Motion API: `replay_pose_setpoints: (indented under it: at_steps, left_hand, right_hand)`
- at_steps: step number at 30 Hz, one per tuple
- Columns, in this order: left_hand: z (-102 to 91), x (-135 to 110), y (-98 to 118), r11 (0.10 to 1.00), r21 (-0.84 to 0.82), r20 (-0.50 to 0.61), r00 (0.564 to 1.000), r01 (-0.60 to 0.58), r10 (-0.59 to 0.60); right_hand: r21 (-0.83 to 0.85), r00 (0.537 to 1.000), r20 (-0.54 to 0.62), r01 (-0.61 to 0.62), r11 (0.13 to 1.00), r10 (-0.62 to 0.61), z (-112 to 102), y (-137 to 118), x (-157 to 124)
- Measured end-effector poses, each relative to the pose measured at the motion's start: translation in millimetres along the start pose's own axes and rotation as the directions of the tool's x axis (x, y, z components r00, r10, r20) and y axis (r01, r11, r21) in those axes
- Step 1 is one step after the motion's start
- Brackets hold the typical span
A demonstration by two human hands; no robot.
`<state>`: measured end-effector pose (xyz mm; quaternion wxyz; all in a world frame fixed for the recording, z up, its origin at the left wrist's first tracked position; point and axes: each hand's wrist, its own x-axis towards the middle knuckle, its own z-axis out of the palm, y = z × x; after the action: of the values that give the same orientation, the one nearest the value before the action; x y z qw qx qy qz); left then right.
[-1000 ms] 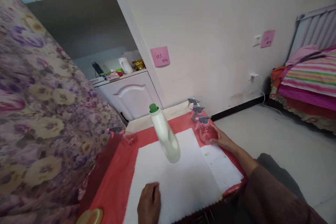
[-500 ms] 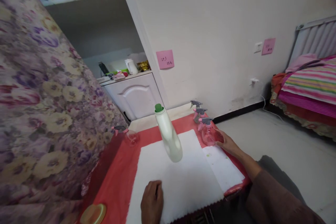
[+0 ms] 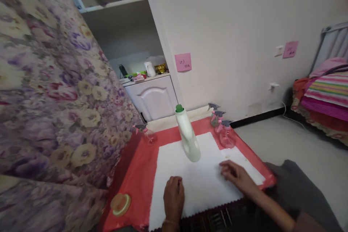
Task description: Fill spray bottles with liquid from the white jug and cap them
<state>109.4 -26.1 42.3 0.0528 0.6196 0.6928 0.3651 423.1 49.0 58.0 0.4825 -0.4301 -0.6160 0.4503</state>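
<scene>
A pale green detergent bottle [image 3: 188, 137] stands on the white cloth [image 3: 194, 179], with a green stopper-like piece [image 3: 179, 108] at its mouth. Near the cloth's front edge rests my left hand [image 3: 174, 195], its fingers curled in and nothing showing in them. My right hand [image 3: 237, 177] is over the right part of the cloth, fingers slightly bent and apart, holding nothing. Beyond it is a clear pink spray bottle [image 3: 227, 137] with a grey trigger head, and two more spray bottles [image 3: 214, 117] stand behind that one.
A fourth-corner spray bottle [image 3: 149, 137] stands at the left on the red table cover [image 3: 136, 174]. Near the front left lies a round yellow-rimmed lid or dish [image 3: 120, 204]. A floral curtain [image 3: 67, 98] hangs along the left, with a cabinet [image 3: 156, 96] and wall behind.
My right hand has let go of the front pink spray bottle and drawn back toward me over the cloth. My left hand stays curled on the cloth. The whole view has shifted.
</scene>
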Motion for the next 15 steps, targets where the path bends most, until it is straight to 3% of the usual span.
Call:
replay_pose_setpoints:
  at_steps: [3, 6, 12, 15]
  left_hand:
    - [-1.6, -2, 2, 0.996, -0.073, 0.039, 0.998, 0.046, -0.043]
    - [-6.2, -1, -2, 0.989, -0.123, 0.094, 0.993, 0.077, -0.066]
    - [-30.8, 25, -28, 0.935, -0.283, 0.304, 0.944, 0.215, -0.125]
    - [-45.8, 56, -47, 0.898, -0.336, 0.293, 0.938, 0.284, -0.187]
  right_hand:
    - [-0.066, 0.974, 0.225, 0.044, 0.997, -0.028, 63, -5, -39]
    - [-0.121, 0.945, 0.312, 0.140, 0.983, -0.096, 97, -6, -64]
    - [-0.166, 0.922, 0.353, 0.227, 0.960, -0.157, 103, 13, -67]
    - [-0.153, 0.917, 0.372, 0.214, 0.965, -0.144, 103, 22, -63]
